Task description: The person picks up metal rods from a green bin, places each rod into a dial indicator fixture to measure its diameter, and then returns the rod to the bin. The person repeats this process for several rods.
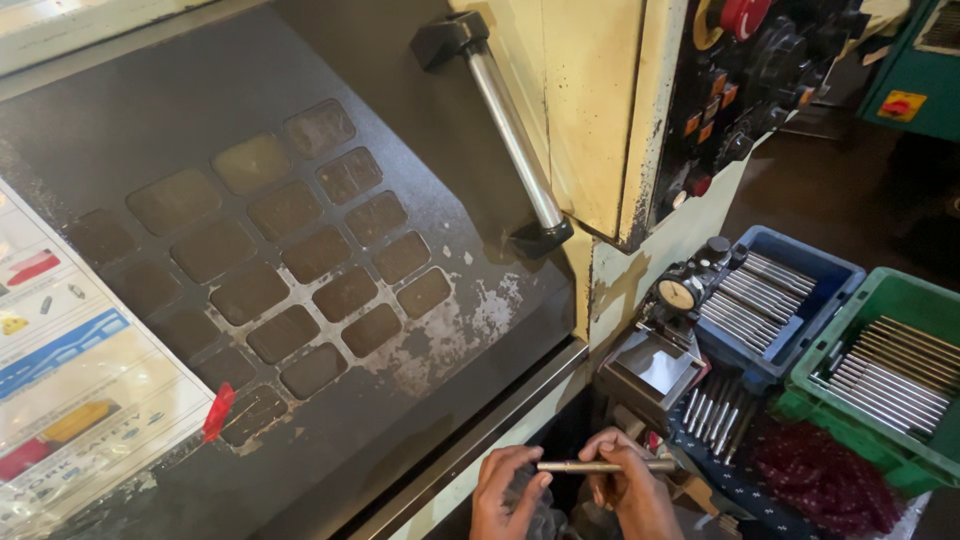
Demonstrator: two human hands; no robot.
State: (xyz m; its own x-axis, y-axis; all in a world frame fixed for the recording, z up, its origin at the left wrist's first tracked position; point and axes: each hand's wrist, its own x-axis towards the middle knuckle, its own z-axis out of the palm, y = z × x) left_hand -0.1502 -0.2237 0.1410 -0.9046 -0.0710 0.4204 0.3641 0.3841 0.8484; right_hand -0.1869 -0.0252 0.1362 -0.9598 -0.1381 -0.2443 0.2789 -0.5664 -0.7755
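Head view looks down at both hands, low in the frame beside the foot of a big machine door (300, 250). The left hand (508, 490) and the right hand (630, 485) share one slim metal rod (600, 466), held level between them. The left fingers pinch its left end at the tips; the right fingers curl closed around its right part. A dark cloth (535, 515) sits under the left hand, touching the palm side.

Just beyond the right hand, a dial gauge (680, 293) stands on a grey metal fixture (650, 375). A short row of loose rods (715, 410) lies beside that fixture, on a dark dotted cloth (745, 485). Farther right, a blue bin (790, 275) holds more silver rods packed side by side, and a green bin (900, 300) next to it holds another layer. A crumpled red cloth (825, 480) rests by the near corner of the green bin.

On the door, a steel bar handle (512, 135) runs slantwise near its right edge, and a printed chart (70, 370) covers its left edge. A control panel (750, 80) with a red button stands above the gauge.
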